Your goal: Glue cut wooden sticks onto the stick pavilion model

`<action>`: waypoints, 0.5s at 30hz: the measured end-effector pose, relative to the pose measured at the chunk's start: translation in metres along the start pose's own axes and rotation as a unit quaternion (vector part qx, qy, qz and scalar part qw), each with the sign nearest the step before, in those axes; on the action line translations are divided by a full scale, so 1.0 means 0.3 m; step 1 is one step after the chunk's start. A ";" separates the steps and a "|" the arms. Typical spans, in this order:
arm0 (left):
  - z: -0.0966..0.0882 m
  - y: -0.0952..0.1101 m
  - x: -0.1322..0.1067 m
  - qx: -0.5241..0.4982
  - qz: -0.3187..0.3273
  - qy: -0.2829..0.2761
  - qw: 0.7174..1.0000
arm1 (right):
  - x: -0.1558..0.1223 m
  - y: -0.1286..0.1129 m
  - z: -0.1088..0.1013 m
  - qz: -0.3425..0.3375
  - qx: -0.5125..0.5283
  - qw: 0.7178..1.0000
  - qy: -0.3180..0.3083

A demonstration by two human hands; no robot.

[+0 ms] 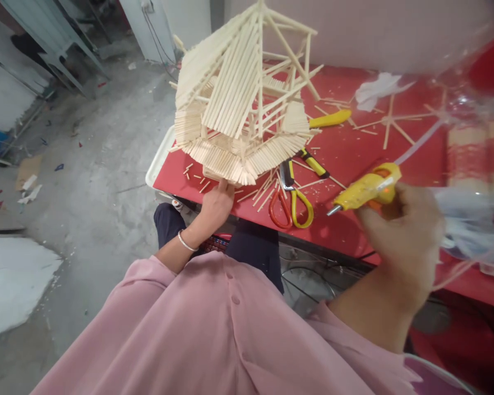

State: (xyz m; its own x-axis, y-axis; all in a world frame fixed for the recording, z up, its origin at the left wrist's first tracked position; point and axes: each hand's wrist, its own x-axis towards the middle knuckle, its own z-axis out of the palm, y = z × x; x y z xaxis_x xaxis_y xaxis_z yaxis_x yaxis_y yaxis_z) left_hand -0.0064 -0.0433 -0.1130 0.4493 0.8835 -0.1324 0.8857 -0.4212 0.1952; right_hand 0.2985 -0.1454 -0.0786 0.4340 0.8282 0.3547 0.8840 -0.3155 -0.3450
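A model house built of thin wooden sticks [234, 99] stands near the front left of the red table, its roof covered on one side and bare framework on the other. At its lower front edge my left hand [218, 204] holds the base, with the fingertips partly hidden there. My right hand [411, 230] is closed round a yellow hot glue gun [368, 187], whose metal nozzle points left above the table. Below the model lie scissors [291, 206] with one red and one yellow handle. Next to them are yellow-and-black handles of another tool [313, 163].
Loose sticks [265, 192] are scattered over the red table [354, 148]. A yellow-handled tool [331, 118], a crumpled white tissue [379, 90] and a star-shaped stick frame [389, 119] lie farther back. Plastic-wrapped packs [467, 153] sit at the right. Cables hang beneath the table.
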 end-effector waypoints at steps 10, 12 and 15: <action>0.051 -0.090 -0.177 -0.245 0.051 0.173 0.953 | 0.045 -0.135 -0.009 0.055 0.107 0.991 0.057; 0.046 -0.093 -0.139 -0.179 0.004 0.166 0.970 | 0.051 -0.147 0.002 0.053 0.100 0.992 0.058; 0.043 -0.073 -0.070 -0.099 -0.044 0.086 0.990 | 0.044 -0.152 0.000 0.055 0.077 0.995 0.038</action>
State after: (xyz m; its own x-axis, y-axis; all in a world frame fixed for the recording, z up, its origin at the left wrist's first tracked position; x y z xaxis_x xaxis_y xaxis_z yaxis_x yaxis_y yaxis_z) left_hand -0.0338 -0.0553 -0.1270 0.3301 0.9439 0.0060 0.8727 -0.3076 0.3791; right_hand 0.2639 -0.1199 -0.0583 0.5428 0.7539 0.3702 0.7963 -0.3218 -0.5123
